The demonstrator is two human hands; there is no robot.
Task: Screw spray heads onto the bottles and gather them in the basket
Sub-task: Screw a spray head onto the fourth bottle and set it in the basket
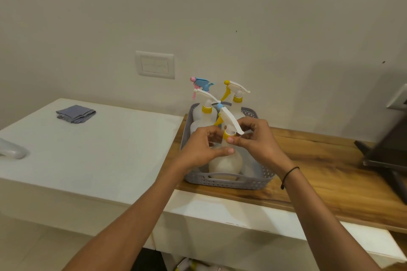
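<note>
While it is held: the translucent bottle [224, 160] stands at the front of the grey basket [226, 182], its base down inside the wall, upright with a slight tilt.
Spray head: white trigger head [229, 120] with a blue nozzle tip sits on the neck, its yellow collar [227, 134] at the thread; whether it is fully tight cannot be told.
Left hand: left hand [204, 149] wraps the bottle's shoulder, fingers curled and pressed to the plastic.
Right hand: right hand [255, 138] pinches the collar between thumb and fingertips.
Handling: the bottle looks empty, so light; thin walls will likely flex under a hard squeeze, and smooth plastic may slip. Best hold is the firm shoulder for steadying and the ribbed collar for turning, not the trigger.
Neighbours: three finished bottles [236, 108] stand behind in the basket, close together.
Surroundings: wooden counter [319, 160] under the basket; folded grey cloth [76, 114] well apart on the white surface [88, 149].
</note>
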